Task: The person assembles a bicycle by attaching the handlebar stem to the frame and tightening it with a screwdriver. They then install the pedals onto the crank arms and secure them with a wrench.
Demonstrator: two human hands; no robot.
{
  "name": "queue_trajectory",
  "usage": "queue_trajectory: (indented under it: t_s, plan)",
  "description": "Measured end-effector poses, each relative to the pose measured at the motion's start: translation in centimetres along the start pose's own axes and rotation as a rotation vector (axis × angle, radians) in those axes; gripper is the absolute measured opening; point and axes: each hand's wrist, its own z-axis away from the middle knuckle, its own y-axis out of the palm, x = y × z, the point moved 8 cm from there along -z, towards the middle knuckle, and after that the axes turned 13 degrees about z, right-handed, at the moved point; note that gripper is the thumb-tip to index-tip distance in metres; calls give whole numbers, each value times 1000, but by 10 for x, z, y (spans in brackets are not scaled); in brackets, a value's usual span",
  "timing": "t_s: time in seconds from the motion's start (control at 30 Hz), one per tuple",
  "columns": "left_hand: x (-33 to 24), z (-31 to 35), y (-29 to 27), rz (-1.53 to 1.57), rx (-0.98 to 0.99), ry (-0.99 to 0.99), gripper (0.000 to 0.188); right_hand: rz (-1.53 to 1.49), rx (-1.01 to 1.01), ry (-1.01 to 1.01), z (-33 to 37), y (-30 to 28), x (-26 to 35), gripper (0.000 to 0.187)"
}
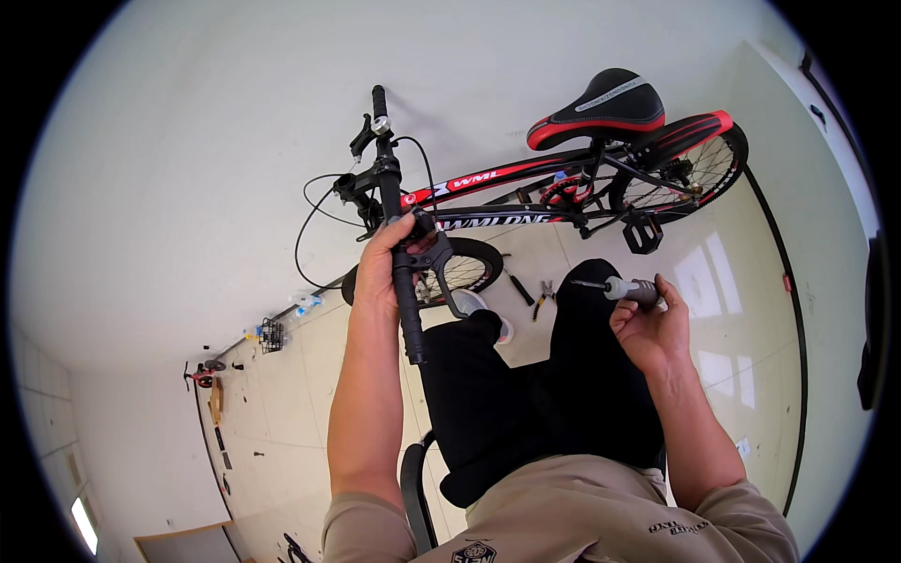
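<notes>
Far left first: a small red toy bike (202,373) and a black wire basket (272,334) sit on the tiled floor (282,413) by the white wall (188,141), with small bottles (305,302) just right of the basket. Loose black cables (314,211) loop off the front of the bicycle (526,202), a small black and red one standing on the floor against the wall. Left hand (383,267) is closed around the black handlebar (392,202), just above the near grip (410,319), with the brake lever (441,272) touching its right side. A silver bell (380,124) sits on the far half of the bar, near the far grip (378,98). Front wheel (460,267) is just right of that hand, behind the lever. On the floor between wheel and right hand lie pliers (542,298) and another dark tool (519,289), apart from both hands. Right hand (649,328) is closed on a screwdriver (619,288), grey handle in the fingers, shaft pointing left toward the bicycle, not touching it. Above it are a pedal (643,233), red chain guard (566,190), black and red saddle (601,108) and rear wheel (690,174). Black trousers (526,394) fill the near middle between both forearms.
</notes>
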Motion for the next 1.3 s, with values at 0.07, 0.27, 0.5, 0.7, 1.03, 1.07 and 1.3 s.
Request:
queue_trajectory:
  t_s: [0.07,0.27,0.5,0.7,1.03,1.07,1.3]
  plan:
    - [-2,0,0,-78,-28,-7,28,5,-5,-4,0,0,0,28]
    - [-5,10,11,-98,-39,-41,27,-1,-11,-11,1,2,1,29]
    - [-3,10,-29,161,-125,-3,40,17,-6,-18,1,3,0,29]
    - [-20,17,-54,294,-236,93,34,27,9,-17,-1,0,-1,26]
    - [-56,38,-37,40,-251,469,32,54,19,-14,-1,0,-1,25]
    - [-58,39,-36,26,-247,496,32,50,17,-11,-1,1,-2,25]
    - [-62,45,-24,-74,-252,638,37,36,1,-6,0,1,-2,28]
